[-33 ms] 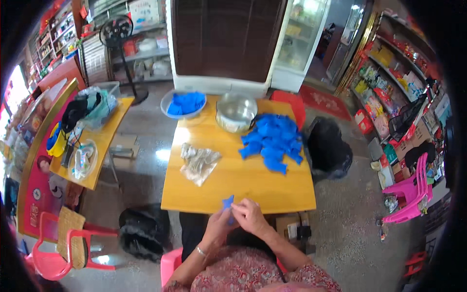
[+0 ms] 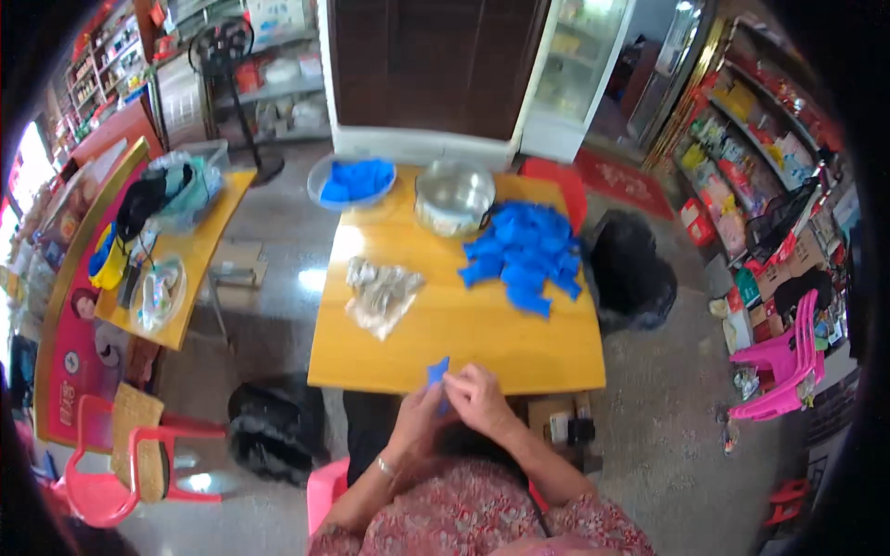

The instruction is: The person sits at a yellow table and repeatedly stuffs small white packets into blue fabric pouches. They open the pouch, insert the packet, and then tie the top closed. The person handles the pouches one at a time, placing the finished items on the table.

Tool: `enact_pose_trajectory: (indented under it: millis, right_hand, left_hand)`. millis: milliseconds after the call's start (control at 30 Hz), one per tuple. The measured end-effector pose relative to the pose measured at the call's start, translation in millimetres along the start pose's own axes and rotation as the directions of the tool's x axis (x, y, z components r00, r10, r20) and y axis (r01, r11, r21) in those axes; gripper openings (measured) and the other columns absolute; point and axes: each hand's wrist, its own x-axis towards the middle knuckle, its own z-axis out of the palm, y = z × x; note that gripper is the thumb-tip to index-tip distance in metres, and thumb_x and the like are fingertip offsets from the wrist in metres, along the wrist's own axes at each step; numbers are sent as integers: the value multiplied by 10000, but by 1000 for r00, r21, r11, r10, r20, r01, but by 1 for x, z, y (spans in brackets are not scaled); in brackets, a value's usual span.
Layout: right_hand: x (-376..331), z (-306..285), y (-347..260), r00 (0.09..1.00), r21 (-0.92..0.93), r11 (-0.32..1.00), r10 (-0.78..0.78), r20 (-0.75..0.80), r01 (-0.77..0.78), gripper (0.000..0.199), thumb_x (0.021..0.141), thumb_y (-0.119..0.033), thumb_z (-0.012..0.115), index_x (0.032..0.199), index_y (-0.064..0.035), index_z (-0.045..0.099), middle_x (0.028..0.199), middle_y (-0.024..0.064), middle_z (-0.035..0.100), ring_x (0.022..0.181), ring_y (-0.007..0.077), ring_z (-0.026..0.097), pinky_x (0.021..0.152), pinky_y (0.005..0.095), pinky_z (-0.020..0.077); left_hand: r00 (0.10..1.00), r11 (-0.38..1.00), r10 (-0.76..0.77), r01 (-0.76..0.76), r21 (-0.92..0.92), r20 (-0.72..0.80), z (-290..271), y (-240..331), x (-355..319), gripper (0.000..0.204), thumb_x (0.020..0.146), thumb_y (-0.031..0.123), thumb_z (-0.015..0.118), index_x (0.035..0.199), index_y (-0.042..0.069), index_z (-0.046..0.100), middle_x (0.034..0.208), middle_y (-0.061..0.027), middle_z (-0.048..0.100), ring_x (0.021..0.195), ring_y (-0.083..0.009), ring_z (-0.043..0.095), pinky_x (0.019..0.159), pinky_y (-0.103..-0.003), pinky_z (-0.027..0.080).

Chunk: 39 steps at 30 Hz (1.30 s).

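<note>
At the near edge of the desk (image 2: 501, 347), the left hand (image 2: 417, 414) grips a small blue piece (image 2: 438, 372). The right hand (image 2: 476, 400), fingers bent, meets it; whether it pinches, I cannot tell. The desk's far right carries a blue heap (image 2: 524, 252), its far side a steel pot (image 2: 454, 199), its left half a crumpled beige sheet (image 2: 382, 298).
</note>
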Motion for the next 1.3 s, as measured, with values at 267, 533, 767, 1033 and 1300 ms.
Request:
enact_pose_trajectory:
  millis: [267,533,767,1033,1300]
  right_hand:
    - [2,-16,-16,929,422,834,266,258,-356,274,853,-77,641,1116,1,643,845,90,624,778,178,607,673,290,473]
    - [-1,-17,-20,829,574,597,415,376,-560,257,847,-65,656,1082,33,618,925,80,667,838,144,640,751,283,514]
    - [10,-37,-7,915,315,880,258,310,-355,493,752,-111,729,1205,-44,547,978,57,630,925,142,605,829,291,463]
    - [0,-6,13,916,545,736,310,255,-401,500,780,-74,634,1263,-26,516,956,94,654,888,164,636,827,321,501]
    - [2,2,4,865,595,645,463,193,-478,511,785,-36,634,1275,1,496,853,32,609,795,94,596,727,251,500]
  left_hand:
    - [996,991,71,-64,-119,52,-5,4,-3,409,953,254,540,1275,15,458,1178,-86,552,1101,-206,545,957,-420,476]
    - [997,993,26,-18,-114,68,-8,4,-3,387,939,200,571,1265,20,464,1101,-67,591,1034,-164,580,893,-332,488]
    - [987,994,34,-50,99,156,-8,9,-8,397,947,208,562,1278,13,462,1093,-65,600,958,-158,617,821,-315,526]
    - [995,990,35,-47,132,88,0,1,-9,384,943,150,563,1266,-13,432,1122,-102,576,965,-191,623,839,-336,537]
    - [861,659,501,-441,610,82,-2,-11,-3,530,852,-20,643,1306,-18,371,1265,-125,482,1130,-166,512,923,-289,479]
